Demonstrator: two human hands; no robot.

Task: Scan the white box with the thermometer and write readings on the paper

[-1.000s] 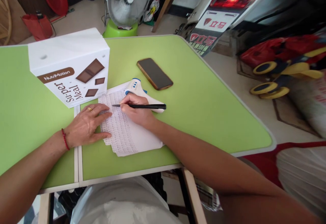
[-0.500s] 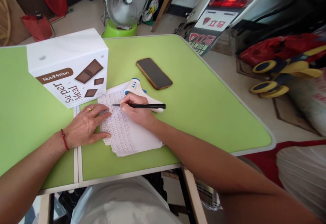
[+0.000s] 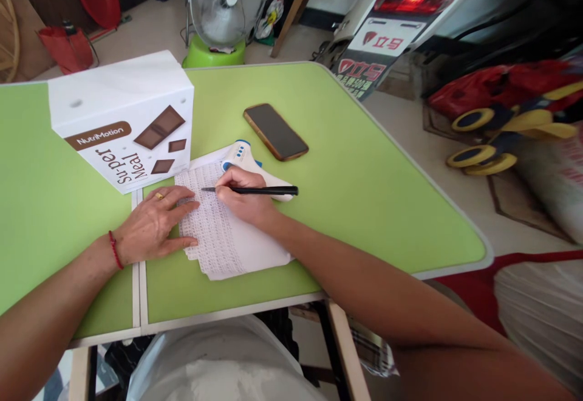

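While your left hand lies flat and open on the paper, your right hand grips a black pen, tip on the sheet, green counter beneath.

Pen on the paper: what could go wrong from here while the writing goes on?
1. The thermometer lies right behind the right hand; the pen or knuckles might knock it.
2. Only the left hand pins the paper; if it lifts, the sheets could slide or flutter, as a fan faces the table.
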